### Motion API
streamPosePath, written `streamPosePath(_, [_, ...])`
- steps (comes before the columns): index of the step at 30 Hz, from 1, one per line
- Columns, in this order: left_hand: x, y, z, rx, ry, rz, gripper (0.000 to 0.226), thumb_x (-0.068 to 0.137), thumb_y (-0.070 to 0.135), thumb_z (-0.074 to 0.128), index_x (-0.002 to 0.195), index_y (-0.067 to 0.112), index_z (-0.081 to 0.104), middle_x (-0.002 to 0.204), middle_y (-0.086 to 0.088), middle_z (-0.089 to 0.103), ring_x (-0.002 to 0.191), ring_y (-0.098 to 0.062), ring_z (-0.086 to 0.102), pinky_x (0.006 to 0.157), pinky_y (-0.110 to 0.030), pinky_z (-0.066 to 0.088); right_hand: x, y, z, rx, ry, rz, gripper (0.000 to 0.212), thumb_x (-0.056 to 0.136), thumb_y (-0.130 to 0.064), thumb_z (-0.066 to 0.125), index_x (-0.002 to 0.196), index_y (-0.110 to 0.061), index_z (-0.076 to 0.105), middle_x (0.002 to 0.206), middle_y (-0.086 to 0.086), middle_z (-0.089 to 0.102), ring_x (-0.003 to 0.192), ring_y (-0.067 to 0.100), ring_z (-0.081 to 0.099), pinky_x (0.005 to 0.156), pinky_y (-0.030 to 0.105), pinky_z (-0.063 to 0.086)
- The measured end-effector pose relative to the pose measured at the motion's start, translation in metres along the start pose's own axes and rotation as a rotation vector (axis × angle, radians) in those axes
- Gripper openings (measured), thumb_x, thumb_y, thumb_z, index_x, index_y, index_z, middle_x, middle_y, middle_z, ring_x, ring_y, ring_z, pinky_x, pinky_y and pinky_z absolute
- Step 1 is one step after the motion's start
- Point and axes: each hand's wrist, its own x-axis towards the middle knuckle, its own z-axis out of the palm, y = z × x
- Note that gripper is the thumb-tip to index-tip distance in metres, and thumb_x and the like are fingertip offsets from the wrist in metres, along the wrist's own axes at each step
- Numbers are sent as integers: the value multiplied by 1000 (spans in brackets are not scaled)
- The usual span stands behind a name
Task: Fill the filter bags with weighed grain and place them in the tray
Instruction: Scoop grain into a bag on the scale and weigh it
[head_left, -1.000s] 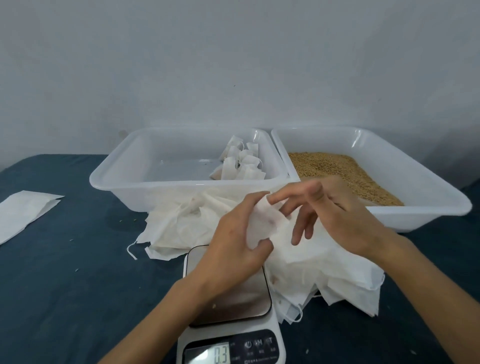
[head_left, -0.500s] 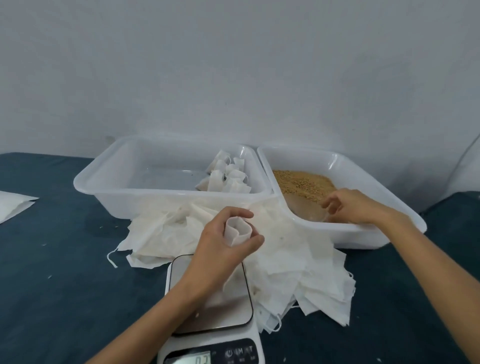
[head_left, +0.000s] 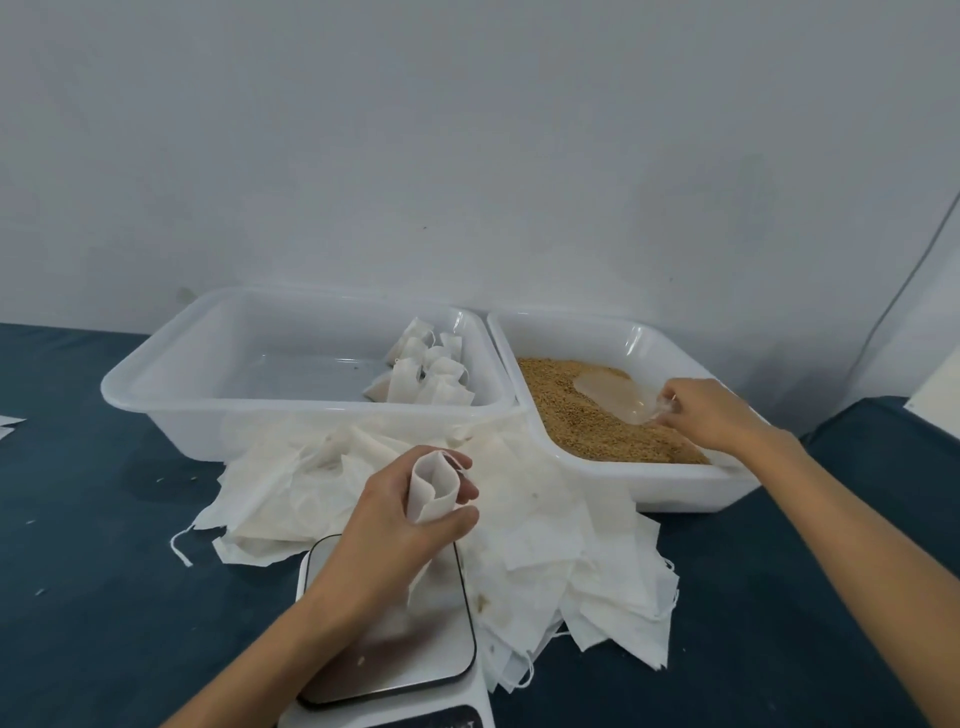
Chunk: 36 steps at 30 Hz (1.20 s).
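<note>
Centre frame, the left hand (head_left: 400, 525) grips an opened filter bag (head_left: 432, 486) above the scale (head_left: 415, 654). At right, the right hand (head_left: 709, 413) pinches a clear scoop (head_left: 618, 397) lying on the grain (head_left: 582, 421).

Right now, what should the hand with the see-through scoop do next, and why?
Probably dig up some grain and carry it to the bag. The right hand holds the clear plastic scoop flat on the brown grain, while the left hand holds a small white filter bag open above the white kitchen scale.
</note>
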Motion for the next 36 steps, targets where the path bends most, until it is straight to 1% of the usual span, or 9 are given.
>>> streamPosePath(3, [0, 0, 0, 7, 8, -4, 33, 73, 26, 76, 106, 25, 69, 98, 5, 75, 93, -9, 68, 83, -31, 54, 4, 3, -2, -154, 92, 21, 26, 95, -23, 69, 118, -13, 63, 114, 5, 66, 101, 24, 61, 80, 36, 51])
streamPosePath(9, [0, 1, 1, 14, 3, 4, 41, 72, 24, 76, 112, 23, 68, 94, 3, 75, 90, -9, 69, 78, -17, 52, 10, -6, 3, -311, 170, 49, 15, 92, -10, 66, 105, -10, 60, 102, 7, 61, 90, 26, 61, 76, 38, 52])
streamPosePath(15, [0, 0, 0, 11, 0, 13, 42, 72, 23, 77, 113, 22, 68, 95, 3, 75, 93, -9, 69, 80, -16, 52, 21, -28, 10, -212, 111, -9, 16, 93, -10, 67, 107, -8, 61, 107, 9, 62, 98, 28, 61, 81, 40, 53])
streamPosePath(20, [1, -2, 0, 23, 0, 6, 43, 70, 23, 77, 113, 22, 68, 95, 2, 75, 93, -10, 69, 79, -16, 52, 29, -43, 19, -64, 59, -106, 8, 88, -7, 70, 93, -10, 64, 95, 5, 64, 89, 23, 60, 77, 35, 51])
streamPosePath(24, [1, -1, 0, 23, 1, 3, 44, 70, 23, 77, 113, 21, 68, 95, 2, 75, 93, -10, 69, 79, -16, 51, 30, -40, 25, 121, -18, -111, 15, 88, -18, 77, 88, -12, 63, 91, 3, 65, 87, 20, 61, 77, 34, 50])
streamPosePath(26, [1, -1, 0, 23, 5, 3, 44, 70, 23, 77, 113, 20, 68, 95, 1, 75, 94, -11, 69, 80, -15, 51, 30, -34, 27, 207, -37, -73, 17, 88, -19, 79, 89, -7, 67, 92, 6, 68, 84, 19, 63, 76, 33, 51])
streamPosePath(29, [1, 0, 0, 24, 17, 2, 40, 70, 23, 77, 109, 20, 69, 98, 4, 75, 96, -10, 69, 83, -21, 51, 29, -25, 25, 254, -6, -16, 24, 87, -17, 80, 97, 3, 71, 96, 18, 72, 93, 31, 68, 86, 46, 55])
streamPosePath(32, [0, 1, 0, 27, 30, -2, 38, 69, 24, 78, 106, 21, 70, 101, 5, 75, 98, -10, 69, 86, -27, 50, 26, -14, 22, 281, 28, 2, 16, 88, -18, 79, 93, -5, 73, 95, 8, 72, 94, 26, 68, 85, 41, 54])
streamPosePath(36, [0, 1, 2, 24, 27, -6, 41, 69, 24, 78, 109, 20, 69, 99, 4, 75, 96, -11, 69, 87, -29, 51, 19, -1, 22, 292, 21, 5, 12, 90, -21, 76, 91, -9, 73, 91, 3, 71, 92, 24, 67, 85, 39, 53])
